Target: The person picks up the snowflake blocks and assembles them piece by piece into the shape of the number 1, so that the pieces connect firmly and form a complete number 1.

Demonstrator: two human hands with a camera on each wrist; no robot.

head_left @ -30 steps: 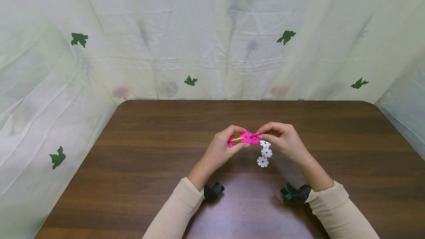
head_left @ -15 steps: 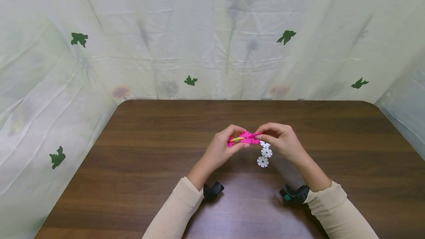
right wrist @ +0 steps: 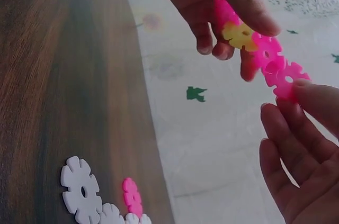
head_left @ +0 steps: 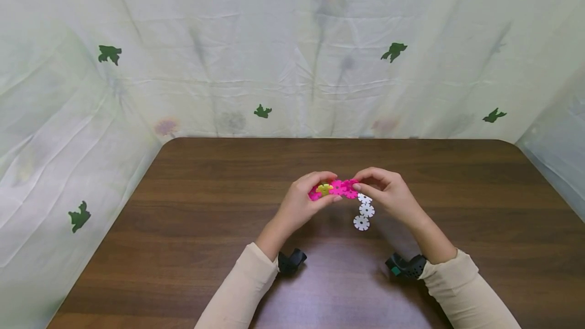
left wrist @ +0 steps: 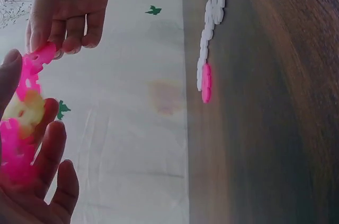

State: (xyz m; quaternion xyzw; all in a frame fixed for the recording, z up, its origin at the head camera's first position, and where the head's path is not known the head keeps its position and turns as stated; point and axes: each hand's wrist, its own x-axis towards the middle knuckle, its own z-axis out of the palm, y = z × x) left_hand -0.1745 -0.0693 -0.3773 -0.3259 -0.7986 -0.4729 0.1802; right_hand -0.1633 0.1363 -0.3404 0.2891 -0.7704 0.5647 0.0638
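Note:
My left hand [head_left: 298, 201] holds a short chain of notched plastic discs between thumb and fingers, above the table. Its yellow disc [right wrist: 239, 37] sits between pink ones, partly covered by the left thumb in the right wrist view. At the chain's other end, the thumb and fingers of my right hand [head_left: 389, 191] pinch a pink disc [right wrist: 280, 80], which overlaps the neighbouring pink disc [right wrist: 263, 48]. Below the hands, a row of joined white discs [head_left: 366, 210] lies on the table, with another pink disc [left wrist: 207, 83] at its far end.
The brown wooden table [head_left: 205, 227] extends around both hands. Behind it hangs a pale curtain [head_left: 292, 65] with green bird shapes. Dark wrist devices, one [head_left: 292, 262] on the left and another [head_left: 405, 266] on the right, sit just below the hands.
The held chain has turned about its length: the yellow disc and the right-end pink disc, edge-on before, now show their faces. Both hands stay nearly in place, and the white row has not moved.

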